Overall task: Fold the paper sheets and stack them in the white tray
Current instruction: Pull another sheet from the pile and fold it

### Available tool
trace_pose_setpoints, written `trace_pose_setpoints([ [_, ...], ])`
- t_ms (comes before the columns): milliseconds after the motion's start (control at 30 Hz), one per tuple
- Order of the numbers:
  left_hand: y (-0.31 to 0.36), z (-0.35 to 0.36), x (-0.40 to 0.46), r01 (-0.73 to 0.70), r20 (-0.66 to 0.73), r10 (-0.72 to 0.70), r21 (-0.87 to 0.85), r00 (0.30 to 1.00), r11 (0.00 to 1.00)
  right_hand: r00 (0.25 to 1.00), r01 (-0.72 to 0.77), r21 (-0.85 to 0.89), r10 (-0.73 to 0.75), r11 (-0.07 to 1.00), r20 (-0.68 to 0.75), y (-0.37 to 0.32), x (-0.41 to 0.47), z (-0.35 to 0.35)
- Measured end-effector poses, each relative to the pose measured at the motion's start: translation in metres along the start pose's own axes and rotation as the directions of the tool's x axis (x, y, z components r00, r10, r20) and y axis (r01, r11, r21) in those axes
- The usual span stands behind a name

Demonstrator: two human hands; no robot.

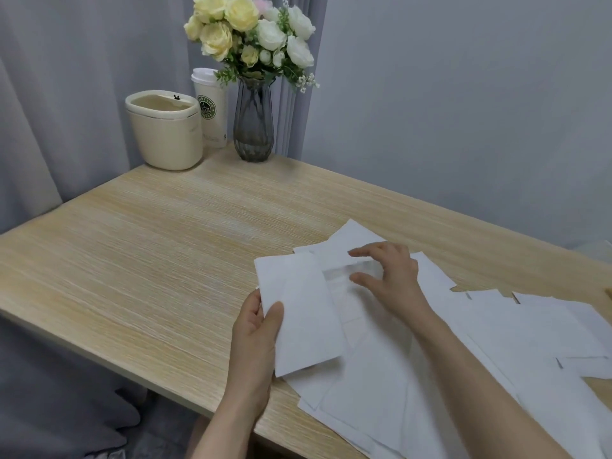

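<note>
Centrally, the left hand (pixel 256 329) pinches a folded sheet (pixel 303 313) by its edge while the right hand (pixel 385 271), fingers spread and holding nothing, hovers over loose papers (pixel 496 352) at lower right; the thin pinch could slip and spring the fold open, and no white tray is visible.

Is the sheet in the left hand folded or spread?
Folded: the sheet in the left hand is a narrow panel, smaller than the flat sheets beneath.

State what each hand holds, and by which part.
Left hand pinches the folded sheet by its left edge. Right hand hovers over the loose sheets, holding nothing.
</note>
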State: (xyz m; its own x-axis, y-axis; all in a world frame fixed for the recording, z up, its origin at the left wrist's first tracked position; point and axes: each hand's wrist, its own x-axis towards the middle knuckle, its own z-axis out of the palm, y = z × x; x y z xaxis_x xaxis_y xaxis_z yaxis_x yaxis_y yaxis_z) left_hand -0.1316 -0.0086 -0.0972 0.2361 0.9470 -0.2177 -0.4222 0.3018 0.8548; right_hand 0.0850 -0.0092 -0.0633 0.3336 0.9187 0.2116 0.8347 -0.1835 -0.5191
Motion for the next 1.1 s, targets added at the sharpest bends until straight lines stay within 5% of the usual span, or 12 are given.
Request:
trace_pose_setpoints([
  [367, 0.005, 0.000, -0.003, 0.063, 0.007, -0.063, -0.024, 0.998, 0.998, 0.994, -0.008, -0.063, 0.015, 0.998, 0.112, 0.014, 0.024, 0.019],
  [600, 0.006, 0.002, -0.004, 0.062, 0.007, -0.062, -0.022, 0.998, 0.998, 1.000, 0.026, 0.036, -0.026, 0.999, -0.005, 0.007, 0.013, 0.000],
  [767, 0.007, 0.003, -0.004, 0.063, -0.002, -0.063, -0.024, 0.998, 0.998, 0.984, -0.076, 0.190, 0.104, 0.979, -0.143, -0.004, -0.004, -0.023],
  [967, 0.007, 0.005, -0.006, 0.029, 0.006, -0.029, 0.005, 1.000, 1.000, 0.917, -0.220, 0.627, 0.378, 0.748, -0.130, -0.010, -0.035, -0.047],
  [1100, 0.006, 0.004, -0.005, 0.007, 0.016, -0.007, 0.036, 1.000, 0.999, 0.817, -0.395, 0.694, 0.576, 0.602, -0.035, -0.003, -0.066, -0.045],
])
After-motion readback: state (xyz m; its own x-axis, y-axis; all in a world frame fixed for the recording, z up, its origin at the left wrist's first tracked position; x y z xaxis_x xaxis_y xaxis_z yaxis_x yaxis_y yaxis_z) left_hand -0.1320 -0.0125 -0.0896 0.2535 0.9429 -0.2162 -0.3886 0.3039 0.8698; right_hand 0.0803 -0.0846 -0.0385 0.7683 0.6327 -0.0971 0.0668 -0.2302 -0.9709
